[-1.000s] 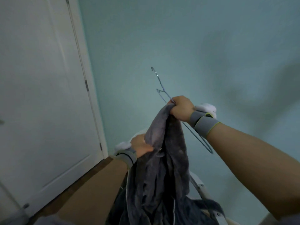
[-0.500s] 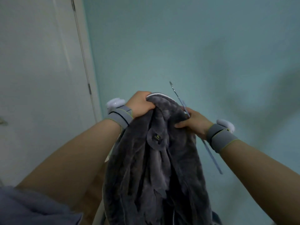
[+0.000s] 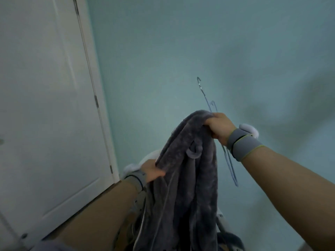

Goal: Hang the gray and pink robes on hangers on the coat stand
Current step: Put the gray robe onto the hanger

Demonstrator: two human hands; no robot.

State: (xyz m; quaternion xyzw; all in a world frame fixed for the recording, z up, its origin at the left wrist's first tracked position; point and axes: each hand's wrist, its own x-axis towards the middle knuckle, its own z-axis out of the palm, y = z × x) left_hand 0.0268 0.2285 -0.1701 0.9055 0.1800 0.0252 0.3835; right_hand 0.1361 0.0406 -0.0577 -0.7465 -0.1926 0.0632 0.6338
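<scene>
- While your right hand [image 3: 220,128] is closed around both the top of the gray robe [image 3: 188,178] and a thin wire hanger [image 3: 208,100], the robe hangs bunched in front of you, not yet spread over the hanger's arms.
- Your left hand [image 3: 151,172] sits lower, its grip pinched on a fold at the robe's left edge.
- The hanger's hook points up past your right hand; its lower wire shows beside your right wrist, outside the cloth.
- By my reading you are early in the task: the gray robe is neither threaded onto its hanger nor hung.
- No pink robe can be seen, and no coat stand can be made out with certainty; some white object low behind the robe is too hidden to identify.
- No worktop is in view. Ahead is a plain pale teal wall [image 3: 181,51]; a white paneled door [image 3: 45,105] stands at your left, with a strip of brown floor [image 3: 101,193] below it.
</scene>
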